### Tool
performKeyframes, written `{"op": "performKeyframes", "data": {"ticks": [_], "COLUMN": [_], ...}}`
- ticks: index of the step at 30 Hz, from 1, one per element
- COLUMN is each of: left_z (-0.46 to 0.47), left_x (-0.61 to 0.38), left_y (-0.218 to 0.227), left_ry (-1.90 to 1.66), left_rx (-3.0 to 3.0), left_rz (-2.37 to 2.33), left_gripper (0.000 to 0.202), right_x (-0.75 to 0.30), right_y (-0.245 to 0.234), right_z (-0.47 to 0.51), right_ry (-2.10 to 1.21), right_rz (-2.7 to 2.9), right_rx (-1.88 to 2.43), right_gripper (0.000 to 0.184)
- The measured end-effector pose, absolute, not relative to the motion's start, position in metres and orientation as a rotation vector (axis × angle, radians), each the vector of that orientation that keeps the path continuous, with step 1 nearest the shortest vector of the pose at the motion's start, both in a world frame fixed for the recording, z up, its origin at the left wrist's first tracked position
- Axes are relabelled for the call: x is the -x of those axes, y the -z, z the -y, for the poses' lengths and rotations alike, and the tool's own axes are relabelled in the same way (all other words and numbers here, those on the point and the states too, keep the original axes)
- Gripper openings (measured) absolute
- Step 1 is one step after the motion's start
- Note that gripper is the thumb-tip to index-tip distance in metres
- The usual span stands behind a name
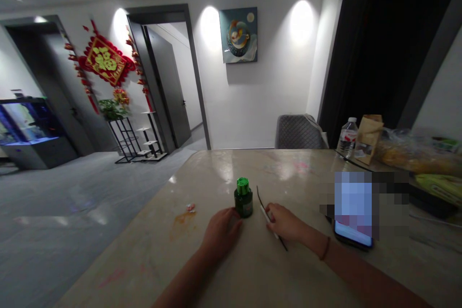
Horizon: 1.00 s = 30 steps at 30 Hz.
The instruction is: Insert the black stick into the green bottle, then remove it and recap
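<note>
- The left hand (221,232) lies curled on the table (224,274), fingertips touching the base of the small green bottle (243,200); it does not clasp it.
- The right hand (286,223) pinches a thin dark brush (266,215); its grip is partly hidden.
- The brush tip seems to end just beside the bottle.
- A phone (352,233) is mostly pixelated.

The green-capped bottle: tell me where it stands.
The green-capped bottle stands upright mid-table in the head view, touching the left hand, just left of the thin brush in the right hand.

A home: dining table (306,163), fish tank (27,122), wall art (238,34) (red festive hanging (104,60) too).
</note>
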<state>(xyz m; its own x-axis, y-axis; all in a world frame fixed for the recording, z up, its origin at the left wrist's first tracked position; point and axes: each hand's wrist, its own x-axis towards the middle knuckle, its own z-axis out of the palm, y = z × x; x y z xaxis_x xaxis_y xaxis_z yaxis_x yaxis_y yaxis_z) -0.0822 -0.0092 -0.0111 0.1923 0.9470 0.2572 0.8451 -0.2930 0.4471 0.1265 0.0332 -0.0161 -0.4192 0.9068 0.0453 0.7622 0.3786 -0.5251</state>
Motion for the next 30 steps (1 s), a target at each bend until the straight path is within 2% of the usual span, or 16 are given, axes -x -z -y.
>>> {"op": "performKeyframes", "data": {"ticks": [6,9,11,14,17,19,22,24,25,27,30], "left_z": [0.009,0.008,0.008,0.013,0.022,0.029,0.031,0.026,0.023,0.015,0.007], "left_x": [0.085,0.092,0.097,0.1,0.096,0.092,0.087,0.084,0.083,0.081,0.078], "left_y": [0.01,0.003,-0.006,-0.026,-0.045,-0.053,-0.057,-0.055,-0.053,-0.047,-0.033], "left_ry": [-0.72,-0.835,-0.887,-0.925,-0.771,-0.57,-0.569,-0.648,-0.675,-0.676,-0.579], "left_rx": [-2.212,-2.168,-2.133,-2.064,-2.048,-1.916,-1.654,-1.44,-1.335,-1.174,-1.046], "left_rz": [-1.708,-1.77,-1.906,-2.009,-1.733,-1.449,-0.944,-0.671,-0.576,-0.478,-0.469], "left_gripper": [0.031,0.024,0.03,0.041,0.049,0.054,0.064,0.069,0.071,0.073,0.076], "right_x": [-0.111,-0.11,-0.112,-0.117,-0.121,-0.122,-0.124,-0.127,-0.129,-0.133,-0.137], "right_y": [0.016,0.013,0.009,0.001,-0.01,-0.018,-0.031,-0.037,-0.037,-0.034,-0.017], "right_z": [-0.061,-0.065,-0.062,-0.051,-0.034,-0.023,-0.017,-0.02,-0.024,-0.033,-0.043], "right_ry": [-0.582,-0.512,-0.414,-0.218,-0.185,-0.407,-1.305,-1.896,-2.072,-2.246,-2.42], "right_rz": [2.167,2.082,2.021,2.073,2.313,2.402,2.244,1.884,1.687,1.4,1.238], "right_rx": [1.503,1.496,1.483,1.407,1.184,1.042,0.774,0.469,0.327,0.152,0.156], "right_gripper": [0.032,0.017,0.006,0.021,0.025,0.033,0.056,0.063,0.065,0.066,0.068]}}
